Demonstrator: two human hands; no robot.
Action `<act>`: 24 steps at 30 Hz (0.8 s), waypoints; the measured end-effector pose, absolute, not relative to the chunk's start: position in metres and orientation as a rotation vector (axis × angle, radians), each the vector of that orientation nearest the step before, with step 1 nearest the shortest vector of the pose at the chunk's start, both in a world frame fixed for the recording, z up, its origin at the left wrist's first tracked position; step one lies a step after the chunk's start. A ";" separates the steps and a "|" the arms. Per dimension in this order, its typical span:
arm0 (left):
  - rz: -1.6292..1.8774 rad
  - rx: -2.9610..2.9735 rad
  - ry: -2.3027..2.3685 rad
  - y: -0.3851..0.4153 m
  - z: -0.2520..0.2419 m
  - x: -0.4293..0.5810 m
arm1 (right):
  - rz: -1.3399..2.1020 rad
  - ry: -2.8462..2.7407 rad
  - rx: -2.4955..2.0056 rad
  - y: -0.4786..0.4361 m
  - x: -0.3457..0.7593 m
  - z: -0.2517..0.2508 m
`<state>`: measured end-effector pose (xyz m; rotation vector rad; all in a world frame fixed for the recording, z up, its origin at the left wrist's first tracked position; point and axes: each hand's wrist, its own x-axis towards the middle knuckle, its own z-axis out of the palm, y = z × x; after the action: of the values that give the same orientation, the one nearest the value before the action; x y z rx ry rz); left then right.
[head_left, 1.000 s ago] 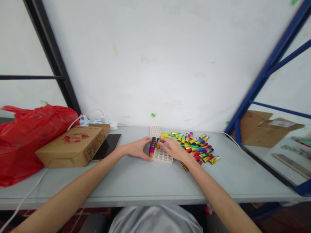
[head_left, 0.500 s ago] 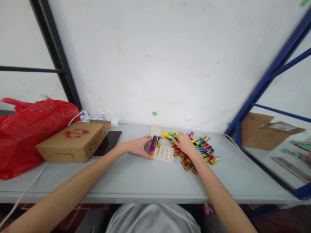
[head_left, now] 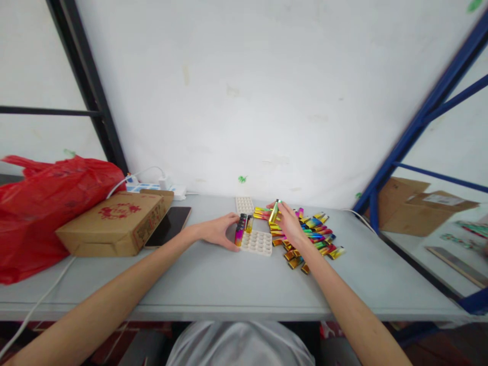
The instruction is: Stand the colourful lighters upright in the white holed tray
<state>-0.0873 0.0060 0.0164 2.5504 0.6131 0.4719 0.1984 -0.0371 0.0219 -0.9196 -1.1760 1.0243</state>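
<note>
A white tray with round holes [head_left: 258, 243] lies on the grey table [head_left: 213, 284]. Several iridescent lighters [head_left: 240, 230] stand upright along its left side. My left hand [head_left: 217, 231] rests against the tray's left edge, fingers curled beside those lighters. Over a pile of loose coloured lighters [head_left: 312, 235] to the right of the tray, my right hand [head_left: 288, 224] is lifted and pinches one gold-green lighter [head_left: 274, 211] that points upward. A second white tray [head_left: 244, 204] lies behind the first.
At the left sit a cardboard box [head_left: 114, 221], a dark phone [head_left: 170, 224], a red plastic bag [head_left: 41, 203] and a white power strip with cables [head_left: 160, 186]. A blue rack frame [head_left: 415, 127] rises at the right, with cardboard boxes [head_left: 415, 203] behind it.
My right hand left the tray, reached into the pile and has now lifted one gold-green lighter out of it. My left hand stayed at the tray.
</note>
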 end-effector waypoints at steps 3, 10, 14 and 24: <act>0.405 2.528 0.639 0.004 0.019 -0.087 | 1.294 -1.133 -0.803 -0.046 0.192 0.027; 0.409 2.507 0.622 0.003 0.021 -0.086 | 0.743 -1.463 -1.119 -0.055 0.185 0.024; 0.418 2.511 0.641 0.003 0.020 -0.085 | 0.247 -1.683 -1.198 -0.060 0.179 0.022; 0.437 2.521 0.657 0.005 0.018 -0.085 | 0.151 -1.777 -1.270 -0.053 0.179 0.012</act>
<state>-0.0849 0.0049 0.0179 2.5214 0.6570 0.4371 0.1786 -0.0532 0.0124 -1.2704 -1.7772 0.1508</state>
